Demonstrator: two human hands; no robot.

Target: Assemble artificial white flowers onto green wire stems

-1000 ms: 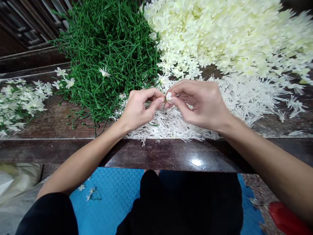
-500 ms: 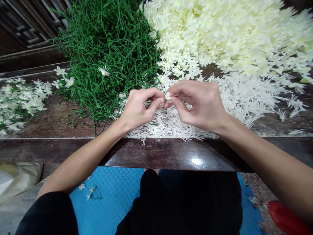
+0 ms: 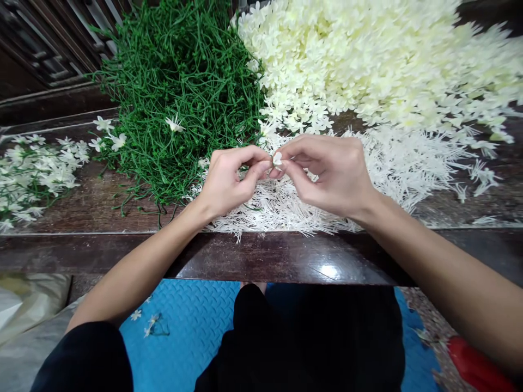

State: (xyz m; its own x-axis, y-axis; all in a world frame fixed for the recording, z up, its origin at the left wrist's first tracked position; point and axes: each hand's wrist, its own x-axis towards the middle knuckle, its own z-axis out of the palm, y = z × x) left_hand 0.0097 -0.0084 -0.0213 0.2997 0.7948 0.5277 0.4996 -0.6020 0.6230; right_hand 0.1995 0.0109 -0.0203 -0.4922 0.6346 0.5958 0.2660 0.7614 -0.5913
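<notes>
Fingertip to fingertip, my two hands meet above a heap of white spiky flower pieces (image 3: 281, 212). My right hand (image 3: 335, 171) is closed in a pinch on a small white artificial flower (image 3: 277, 158), whose petals show at the fingertips. Thumb and forefinger of my left hand (image 3: 229, 177) are pressed together right beside that flower; what they hold is hidden. Behind my left hand rises a big pile of green plastic stems (image 3: 183, 81). A large mound of cream-white petals (image 3: 359, 60) lies beyond my right hand.
Stemmed white flowers (image 3: 44, 169) lie in a bunch at the left on the dark wooden surface (image 3: 122, 253). One white flower (image 3: 175, 125) rests on the green pile. Below are a blue foam mat (image 3: 188, 321) with fallen flowers and a red object (image 3: 478, 359).
The view has shifted slightly. My hands keep the same pinch, and the white flower between the fingertips has turned a little.
</notes>
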